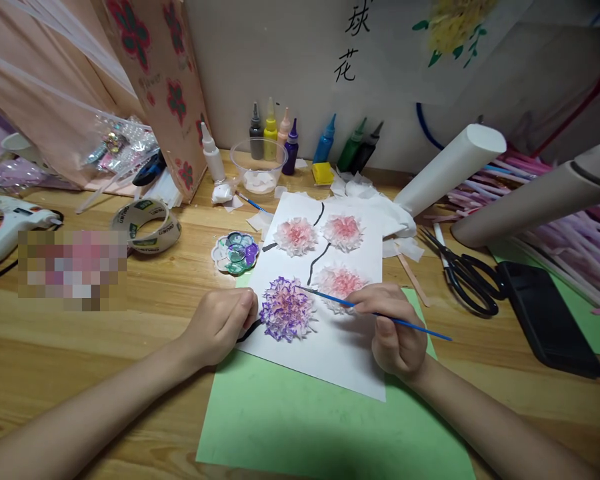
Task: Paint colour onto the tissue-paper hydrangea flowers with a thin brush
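Observation:
My right hand pinches a thin blue paintbrush. The brush tip reaches the upper right edge of a ruffled paper flower whose petal ends are tinted purple. That flower lies on a white sheet with black painted stems, below three pink-and-white paper flowers. At the sheet's left edge rests my left hand, its fingers curled in beside the purple-tipped flower; whether anything is inside them is hidden. A flower-shaped palette with purple and green paint sits beyond my left hand.
Paint bottles and a clear plastic cup line the back wall. A tape roll and a glue gun lie left. Scissors, a black phone and white paper scraps are right. Green paper lies underneath.

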`<state>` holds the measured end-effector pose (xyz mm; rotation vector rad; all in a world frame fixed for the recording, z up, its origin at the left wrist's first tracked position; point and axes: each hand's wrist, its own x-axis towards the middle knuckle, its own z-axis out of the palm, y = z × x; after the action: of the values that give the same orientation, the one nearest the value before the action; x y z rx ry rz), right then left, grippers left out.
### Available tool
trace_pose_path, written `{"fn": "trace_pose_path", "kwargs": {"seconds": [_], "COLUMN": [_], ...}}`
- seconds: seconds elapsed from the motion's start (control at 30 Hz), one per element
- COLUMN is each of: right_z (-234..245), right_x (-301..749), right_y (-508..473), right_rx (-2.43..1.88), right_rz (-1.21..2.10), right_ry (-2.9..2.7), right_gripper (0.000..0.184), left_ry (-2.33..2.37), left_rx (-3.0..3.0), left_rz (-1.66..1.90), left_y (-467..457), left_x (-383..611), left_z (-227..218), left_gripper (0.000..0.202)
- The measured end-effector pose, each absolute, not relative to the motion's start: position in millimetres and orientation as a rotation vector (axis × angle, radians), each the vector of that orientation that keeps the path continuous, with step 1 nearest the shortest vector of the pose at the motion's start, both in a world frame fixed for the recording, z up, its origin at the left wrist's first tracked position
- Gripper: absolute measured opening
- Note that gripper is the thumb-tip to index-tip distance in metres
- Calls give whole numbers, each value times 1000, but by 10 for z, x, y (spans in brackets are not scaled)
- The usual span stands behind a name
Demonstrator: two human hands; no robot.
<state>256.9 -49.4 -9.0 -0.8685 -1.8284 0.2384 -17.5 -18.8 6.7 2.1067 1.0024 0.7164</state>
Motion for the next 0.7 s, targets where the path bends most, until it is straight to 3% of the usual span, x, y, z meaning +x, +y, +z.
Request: {"fn": "trace_pose_path", "kwargs": {"seconds": [0.7], "right_z": [-92], "right_x": [2556], "right_y": [-505], "right_rx": [-803], "right_rz": [198], "right_ry": [-1838], "right_gripper": [20], "left_ry": [1198], "left_rx": [2132], "left_rz": [803], "left_y": [-202], "left_x": [-164], "left_z": [56], "left_gripper": [58]}}
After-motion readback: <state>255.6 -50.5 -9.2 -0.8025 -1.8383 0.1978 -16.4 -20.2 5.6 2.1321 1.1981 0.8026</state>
